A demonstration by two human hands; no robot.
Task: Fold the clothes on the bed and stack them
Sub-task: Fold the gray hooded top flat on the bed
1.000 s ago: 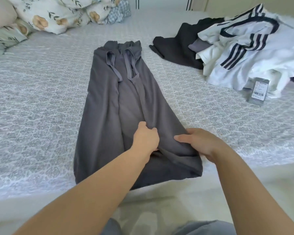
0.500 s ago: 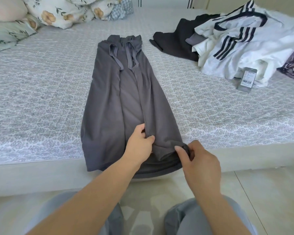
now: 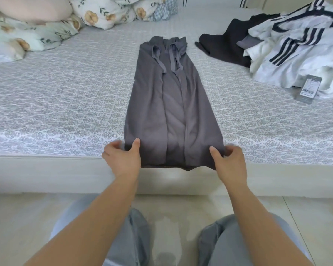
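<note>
We see the left hand (image 3: 122,160) and right hand (image 3: 229,163) each pinching a near corner of the grey garment (image 3: 171,112), thumbs on top, fingers curled under, forearms reaching forward side by side. Garment lies lengthwise on the bed (image 3: 65,104), near hem hanging over the edge. Unfolded clothes pile (image 3: 288,48) sits far right, pillows (image 3: 52,18) far left.

A bed (image 3: 65,104) in a grey patterned cover is carrying a long grey garment (image 3: 171,104) lying flat down its middle (hem hanging over the near edge). Floral pillows (image 3: 104,14) are lying at the far left, and a heap of clothes (image 3: 277,45) is sitting at the far right.
</note>
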